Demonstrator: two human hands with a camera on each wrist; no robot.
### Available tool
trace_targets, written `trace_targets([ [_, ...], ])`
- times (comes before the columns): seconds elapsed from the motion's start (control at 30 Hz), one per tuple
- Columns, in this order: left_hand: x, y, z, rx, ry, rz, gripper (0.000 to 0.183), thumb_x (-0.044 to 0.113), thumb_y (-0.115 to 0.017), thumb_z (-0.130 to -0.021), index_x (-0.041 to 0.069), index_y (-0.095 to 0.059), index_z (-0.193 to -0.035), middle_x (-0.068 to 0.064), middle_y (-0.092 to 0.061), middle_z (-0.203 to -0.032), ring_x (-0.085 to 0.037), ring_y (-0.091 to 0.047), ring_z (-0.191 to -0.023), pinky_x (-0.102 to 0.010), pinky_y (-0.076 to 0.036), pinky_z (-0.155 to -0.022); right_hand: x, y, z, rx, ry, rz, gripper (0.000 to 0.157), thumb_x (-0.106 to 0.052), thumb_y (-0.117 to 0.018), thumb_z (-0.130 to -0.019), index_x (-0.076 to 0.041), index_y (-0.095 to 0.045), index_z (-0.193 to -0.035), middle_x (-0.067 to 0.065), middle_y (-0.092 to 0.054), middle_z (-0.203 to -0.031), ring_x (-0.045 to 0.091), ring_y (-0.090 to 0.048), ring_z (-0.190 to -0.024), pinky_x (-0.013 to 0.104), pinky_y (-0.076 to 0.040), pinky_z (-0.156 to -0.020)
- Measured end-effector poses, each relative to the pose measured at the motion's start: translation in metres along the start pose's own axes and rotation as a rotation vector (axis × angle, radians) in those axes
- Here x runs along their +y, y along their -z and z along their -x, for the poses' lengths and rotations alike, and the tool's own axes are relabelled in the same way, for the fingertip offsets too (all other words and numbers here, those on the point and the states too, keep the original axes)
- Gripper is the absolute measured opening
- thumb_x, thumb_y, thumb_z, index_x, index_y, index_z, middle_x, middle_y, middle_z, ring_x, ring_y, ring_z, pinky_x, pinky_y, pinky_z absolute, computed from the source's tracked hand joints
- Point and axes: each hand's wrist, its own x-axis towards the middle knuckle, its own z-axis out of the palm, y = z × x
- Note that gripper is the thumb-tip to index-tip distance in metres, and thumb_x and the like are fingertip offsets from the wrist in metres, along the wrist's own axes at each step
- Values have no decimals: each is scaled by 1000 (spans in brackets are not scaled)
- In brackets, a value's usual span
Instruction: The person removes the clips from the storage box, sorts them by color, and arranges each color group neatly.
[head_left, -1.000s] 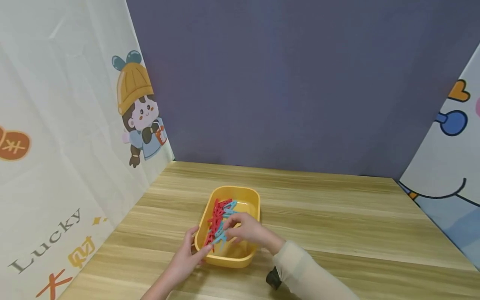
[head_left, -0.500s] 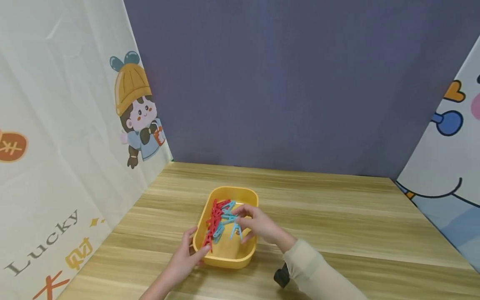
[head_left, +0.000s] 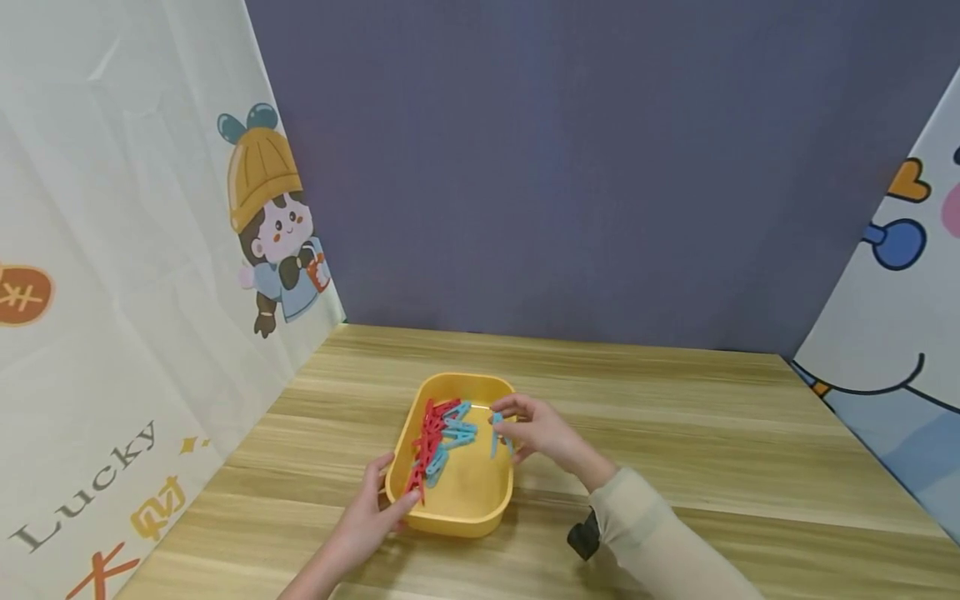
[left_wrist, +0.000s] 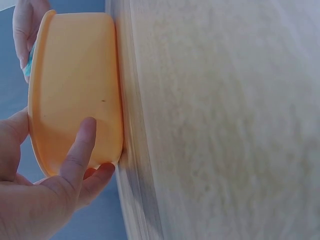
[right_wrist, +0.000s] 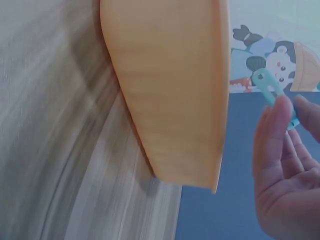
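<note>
A yellow plastic bin (head_left: 457, 527) stands on the table in the head view. Its left side holds a pile of red clothespins (head_left: 430, 435), with several light blue clothespins (head_left: 459, 433) beside them. My left hand (head_left: 365, 515) grips the near left corner, thumb over the rim and fingers against the outer wall. Above the right rim, my right hand (head_left: 547, 433) pinches one light blue clothespin (right_wrist: 267, 82) between thumb and fingertips. The right wrist view shows that clothespin raised past the bin's edge, partly covered by the fingers.
Wood-grain table (head_left: 675, 433) surrounds the bin. A dark grey-blue panel (head_left: 555, 167) closes off the back, and a printed white sheet (head_left: 112, 250) stands at the left. A small black object (head_left: 584, 536) shows under the right sleeve.
My right hand has lifted a blue clothespin from the pile and carried it right, to above the bin's right rim. My left hand stays on the corner.
</note>
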Motion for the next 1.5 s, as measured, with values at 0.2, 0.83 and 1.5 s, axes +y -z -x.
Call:
trace_targets([
  [0.2, 1, 0, 0, -9, -9, 0, 66, 16, -61, -90, 0, -19, -139, -35, -41, -125, -31, -58, -93, -37, -54, -63, 3, 14, -1, 58, -12, -13, 40, -18, -63, -89, 2, -49, -120, 15, -56, -108, 23, -58, -82, 39, -54, -58],
  [0.83, 0, 1, -1, -4, -4, -14, 66, 19, -62, -90, 3, -21, -139, -35, -42, -125, -30, -58, -93, -36, -54, -63, 34, 47, -12, 165, -61, -29, 39, -11, -60, -90, 2, -49, -125, 12, -56, -99, 23, -58, -77, 36, -55, -62],
  [1.5, 2, -1, 1, -11, -8, -10, 68, 18, -61, -90, 1, -17, -140, -35, -43, -122, -27, -59, -87, -37, -54, -63, 56, 43, -15, 189, -172, 14, 30, 0, -61, -85, 7, -49, -111, 13, -53, -84, 18, -54, -66, 31, -54, -55],
])
